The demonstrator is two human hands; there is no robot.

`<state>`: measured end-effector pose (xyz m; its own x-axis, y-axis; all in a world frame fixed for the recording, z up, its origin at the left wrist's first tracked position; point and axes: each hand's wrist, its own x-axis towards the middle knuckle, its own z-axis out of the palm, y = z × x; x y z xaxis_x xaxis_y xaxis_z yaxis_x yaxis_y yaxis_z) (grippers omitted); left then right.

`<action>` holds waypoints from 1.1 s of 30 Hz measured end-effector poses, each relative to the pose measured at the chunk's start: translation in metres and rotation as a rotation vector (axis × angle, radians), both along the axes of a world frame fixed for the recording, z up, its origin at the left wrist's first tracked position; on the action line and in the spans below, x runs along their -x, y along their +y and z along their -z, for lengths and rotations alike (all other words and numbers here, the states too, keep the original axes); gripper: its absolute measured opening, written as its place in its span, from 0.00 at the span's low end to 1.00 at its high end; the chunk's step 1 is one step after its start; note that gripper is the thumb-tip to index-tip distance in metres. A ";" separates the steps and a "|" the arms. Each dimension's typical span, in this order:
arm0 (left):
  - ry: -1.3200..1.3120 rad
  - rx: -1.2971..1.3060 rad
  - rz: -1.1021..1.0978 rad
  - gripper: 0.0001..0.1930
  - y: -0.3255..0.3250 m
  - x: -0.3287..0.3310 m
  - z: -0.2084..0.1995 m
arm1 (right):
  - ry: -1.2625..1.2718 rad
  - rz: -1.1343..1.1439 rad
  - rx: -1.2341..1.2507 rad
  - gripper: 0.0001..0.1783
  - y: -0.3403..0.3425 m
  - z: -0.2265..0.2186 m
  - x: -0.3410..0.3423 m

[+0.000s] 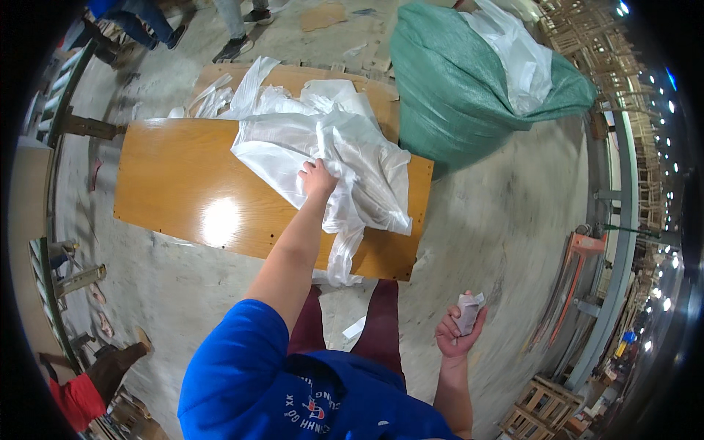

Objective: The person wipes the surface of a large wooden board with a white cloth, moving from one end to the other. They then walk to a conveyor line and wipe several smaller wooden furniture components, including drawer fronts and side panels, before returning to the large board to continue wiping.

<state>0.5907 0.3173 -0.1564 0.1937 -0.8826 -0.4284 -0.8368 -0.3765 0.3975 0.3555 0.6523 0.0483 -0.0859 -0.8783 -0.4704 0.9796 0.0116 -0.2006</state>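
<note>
A crumpled white plastic sheet (282,143) lies heaped over the right half of a glossy brown wooden panel (172,169), with a loose strip hanging past the panel's near edge. My left hand (319,178) is on the sheet, its fingers curled into the folds. Out to the right, over the floor, my right hand (460,331) is closed around a small greyish folded piece (468,314); its exact kind is hard to make out. Small dark holes dot the panel's edges.
A big green woven sack (455,95) holding white plastic (513,62) stands at the back right. Brown cardboard (293,77) lies beyond the panel. Roller conveyors (62,92) line the left. Wooden pallets (543,411) are at lower right. Other people's legs (231,22) show at the back.
</note>
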 end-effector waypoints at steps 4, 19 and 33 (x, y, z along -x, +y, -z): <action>-0.028 0.242 -0.089 0.20 0.003 -0.016 0.034 | -0.040 -0.054 -0.016 0.33 -0.038 0.011 0.062; 0.285 -0.501 -0.766 0.24 0.137 0.070 -0.071 | -0.066 0.186 0.017 0.31 -0.083 0.023 0.368; 0.035 0.133 0.929 0.21 -0.285 0.539 -0.176 | -0.018 0.458 -0.062 0.28 -0.075 0.041 0.457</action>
<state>0.0520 0.0322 0.0199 -0.6243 -0.7192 -0.3048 -0.7659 0.4867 0.4203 -0.1011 0.5775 0.0069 -0.4500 -0.7221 -0.5254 0.8899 -0.4119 -0.1961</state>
